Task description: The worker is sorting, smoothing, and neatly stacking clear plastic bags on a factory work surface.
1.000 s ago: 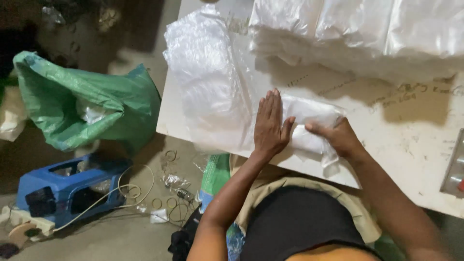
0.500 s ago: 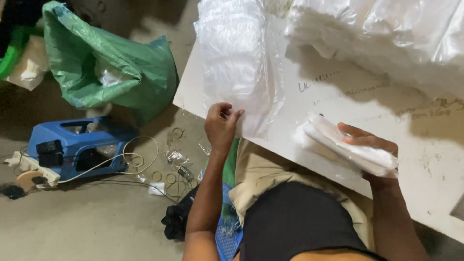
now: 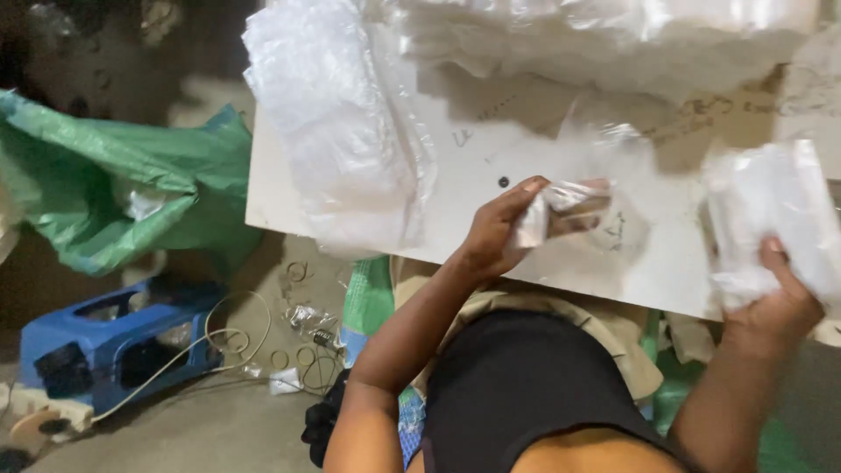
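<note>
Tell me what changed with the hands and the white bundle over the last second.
The left hand lifted off the folded white bundle, went to the stack's edge and now holds up a clear plastic bag. The right hand carried the bundle off to the right. The stack of plastic bags and green sack stayed put.

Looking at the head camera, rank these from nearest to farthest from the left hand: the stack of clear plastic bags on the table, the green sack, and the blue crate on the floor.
From the left hand:
1. Stack of clear plastic bags, on the table's left part, just up-left of the hand.
2. Green sack, on the floor left of the table.
3. Blue crate, on the floor at lower left, farthest.
</note>
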